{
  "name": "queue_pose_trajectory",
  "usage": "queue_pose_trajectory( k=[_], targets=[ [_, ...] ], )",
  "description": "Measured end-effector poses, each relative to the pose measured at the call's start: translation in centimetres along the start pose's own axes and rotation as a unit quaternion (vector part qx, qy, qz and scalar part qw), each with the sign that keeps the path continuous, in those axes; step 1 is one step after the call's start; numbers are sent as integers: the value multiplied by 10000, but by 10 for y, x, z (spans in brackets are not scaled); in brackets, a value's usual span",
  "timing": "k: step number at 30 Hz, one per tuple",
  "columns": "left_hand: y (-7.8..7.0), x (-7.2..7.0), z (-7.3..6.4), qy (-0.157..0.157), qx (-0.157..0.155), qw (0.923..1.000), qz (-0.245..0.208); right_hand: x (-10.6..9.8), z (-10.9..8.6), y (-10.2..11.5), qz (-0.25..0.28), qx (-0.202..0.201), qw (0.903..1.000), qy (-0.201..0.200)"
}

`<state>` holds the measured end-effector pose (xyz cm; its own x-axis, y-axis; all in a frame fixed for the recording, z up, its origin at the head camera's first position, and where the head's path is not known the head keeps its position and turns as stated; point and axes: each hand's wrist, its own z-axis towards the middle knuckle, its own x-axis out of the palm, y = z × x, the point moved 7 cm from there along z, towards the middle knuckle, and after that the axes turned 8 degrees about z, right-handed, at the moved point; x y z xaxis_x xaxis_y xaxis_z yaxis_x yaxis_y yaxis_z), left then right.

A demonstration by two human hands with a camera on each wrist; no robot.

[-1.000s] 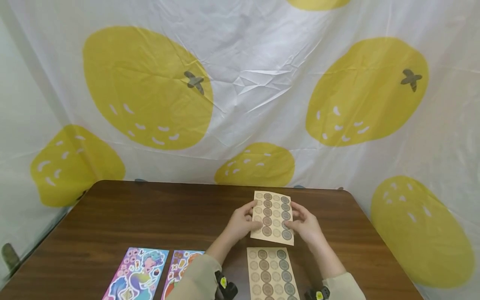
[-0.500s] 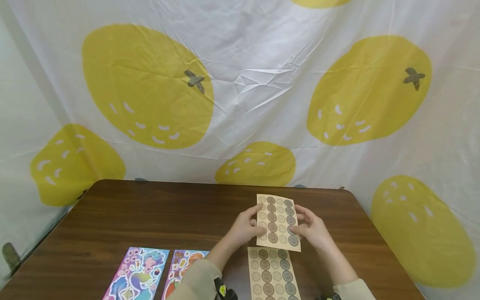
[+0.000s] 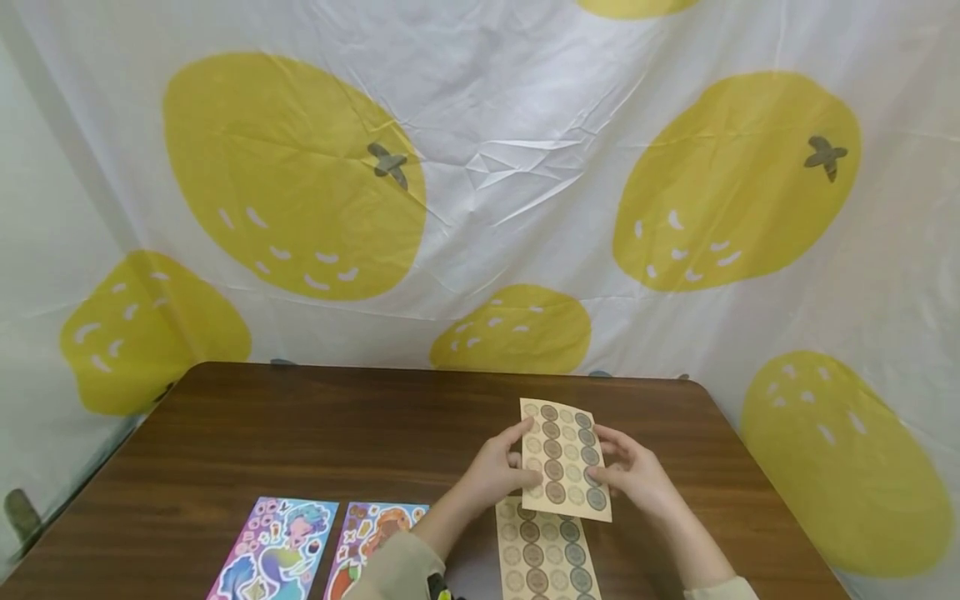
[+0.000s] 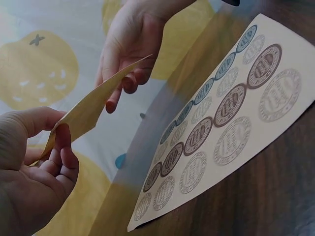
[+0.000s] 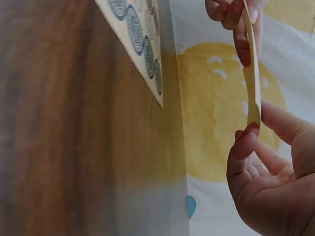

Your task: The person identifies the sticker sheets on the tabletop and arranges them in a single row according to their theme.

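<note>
Between both hands a cream sticker sheet (image 3: 562, 458) with rows of round stamp-like stickers is held up, tilted, above the table. My left hand (image 3: 495, 469) pinches its left edge, thumb on the printed face and fingers behind. On the opposite edge my right hand (image 3: 634, 473) pinches it the same way. The right wrist view shows the held sheet (image 5: 252, 73) almost edge-on, slightly bowed. Beneath it a second cream sticker sheet (image 3: 536, 557) of the same pattern lies on the table, its top partly covered by the held one.
Two colourful mermaid sticker sheets, a left one (image 3: 281, 550) and a right one (image 3: 367, 537), lie side by side at the table's front left; my left sleeve (image 3: 401, 567) covers part of the right one. Behind the brown wooden table (image 3: 337, 433) hangs a lemon-print cloth (image 3: 510, 217).
Both hands have brought the held sticker sheet a little right and nearer the front, so it now overlaps the top of the lying sheet. The grip looks the same.
</note>
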<state>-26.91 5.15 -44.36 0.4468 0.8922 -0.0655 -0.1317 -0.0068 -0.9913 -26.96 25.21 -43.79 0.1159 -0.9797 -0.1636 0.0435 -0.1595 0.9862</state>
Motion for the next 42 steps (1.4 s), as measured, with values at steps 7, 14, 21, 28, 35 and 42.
queue_pose_trajectory(
  k=[7, 14, 21, 28, 35, 42],
  targets=[
    [1, 10, -5, 21, 109, 9999, 107, -6, -9, -4, -40, -99, 9998, 156],
    [3, 20, -10, 73, 46, 9993, 353, -15, -18, -7, -51, -80, 9997, 208],
    [3, 31, -14, 70, 168, 9969, 761, -24, -28, -12, -171, -55, 9989, 424],
    [2, 39, -16, -21, 443, 9882, 1465, -30, -38, -14, -263, -77, 9982, 529],
    [4, 51, -18, -30, 398, 9877, 1511, -37, -47, -19, -263, 12, 9973, 687],
    [7, 61, -21, -98, 309, 9856, 1662, -42, -54, -21, -347, 25, 9956, 874]
  ],
)
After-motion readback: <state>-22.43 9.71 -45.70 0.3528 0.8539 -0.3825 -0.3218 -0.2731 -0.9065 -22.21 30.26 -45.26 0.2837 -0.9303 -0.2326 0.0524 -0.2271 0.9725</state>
